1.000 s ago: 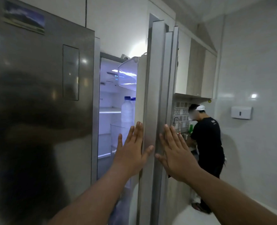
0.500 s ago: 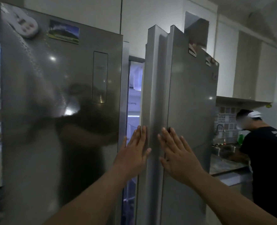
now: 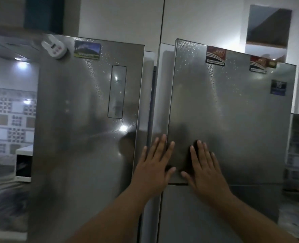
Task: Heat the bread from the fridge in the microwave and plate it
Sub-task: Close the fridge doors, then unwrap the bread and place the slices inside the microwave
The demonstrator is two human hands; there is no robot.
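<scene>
On fridge door (image 3: 233,120), both flat hands (bread unseen), left hand (image 3: 154,165), right hand (image 3: 204,169)

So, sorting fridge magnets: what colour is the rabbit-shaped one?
White, with small pinkish buttons: rabbit magnet, head view.

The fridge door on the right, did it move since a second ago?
Yes. The right fridge door swung toward the left fridge door; the lit gap between them is gone. Both hands, left hand and right hand, press flat.
</scene>
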